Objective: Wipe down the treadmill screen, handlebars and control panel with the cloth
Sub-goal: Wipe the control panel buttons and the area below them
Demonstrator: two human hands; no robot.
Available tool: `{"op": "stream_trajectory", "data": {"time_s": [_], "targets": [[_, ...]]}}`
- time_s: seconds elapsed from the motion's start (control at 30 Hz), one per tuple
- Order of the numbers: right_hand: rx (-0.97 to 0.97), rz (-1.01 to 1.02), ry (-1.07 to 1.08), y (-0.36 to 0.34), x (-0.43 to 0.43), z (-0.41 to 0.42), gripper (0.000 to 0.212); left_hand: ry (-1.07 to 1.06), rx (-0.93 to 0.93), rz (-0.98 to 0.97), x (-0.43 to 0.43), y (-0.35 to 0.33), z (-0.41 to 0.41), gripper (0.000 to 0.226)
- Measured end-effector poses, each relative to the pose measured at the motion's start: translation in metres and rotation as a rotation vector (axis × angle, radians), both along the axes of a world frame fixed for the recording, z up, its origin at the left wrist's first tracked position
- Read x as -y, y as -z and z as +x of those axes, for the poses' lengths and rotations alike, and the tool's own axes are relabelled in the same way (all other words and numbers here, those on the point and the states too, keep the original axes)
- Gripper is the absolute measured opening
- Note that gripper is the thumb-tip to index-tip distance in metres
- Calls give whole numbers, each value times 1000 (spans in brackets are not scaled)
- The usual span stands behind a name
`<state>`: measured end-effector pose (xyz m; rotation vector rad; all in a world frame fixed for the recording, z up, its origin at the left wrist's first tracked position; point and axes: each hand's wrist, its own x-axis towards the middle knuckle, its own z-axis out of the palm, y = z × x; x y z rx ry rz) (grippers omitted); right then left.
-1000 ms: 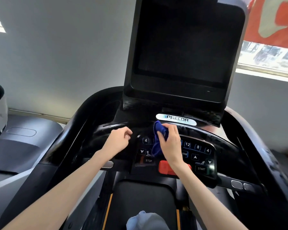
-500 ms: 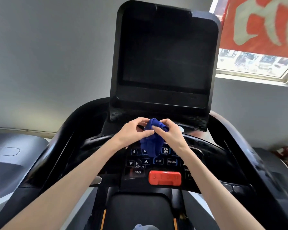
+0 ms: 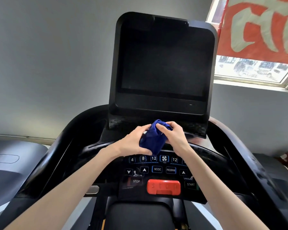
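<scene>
**Both hands now on the cloth, lifted off the keys**

Our left hand [image 3: 133, 143] and right hand [image 3: 175, 138] are closed together on the blue cloth [image 3: 152, 140], which sits bunched between them, just above the control panel [image 3: 158, 171] and just below the screen [image 3: 163, 63]. A second ago only our right hand held the cloth, pressed onto the number keys, while the left rested on the console beside it. Since then the left has come across to pinch the cloth, and the bundle has risen clear of the keys. We judge this a regrip or refold, probably before moving up to the screen, which is dark and shows no wiping contact.

Reading the panel from our left wrist across to the right: the top row gives 4, 8, 12, a fan key marked FAN, then 12. Below come arrow keys with INCLINE, then MODE and PROGRAM, another arrow and SPEED. Lowest are STOP, a red stop bar [image 3: 163, 186] faintly lettered "stop", and START. The brand badge is hidden behind the cloth.
</scene>
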<state>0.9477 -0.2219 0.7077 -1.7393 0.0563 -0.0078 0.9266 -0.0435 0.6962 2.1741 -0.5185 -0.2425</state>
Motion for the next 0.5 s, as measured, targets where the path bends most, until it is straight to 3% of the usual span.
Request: {"op": "stream_trajectory", "data": {"time_s": [0.13,0.33,0.5], "targets": [[-6,44,28,-2,3,5,24,35,7,2,-4,4,3,103],[-84,129,0,5,4,12,22,-136,80,-94,-9,1,8,52],[-142,415,-16,6,4,11,21,-102,-14,-65,-13,0,9,52]]}}
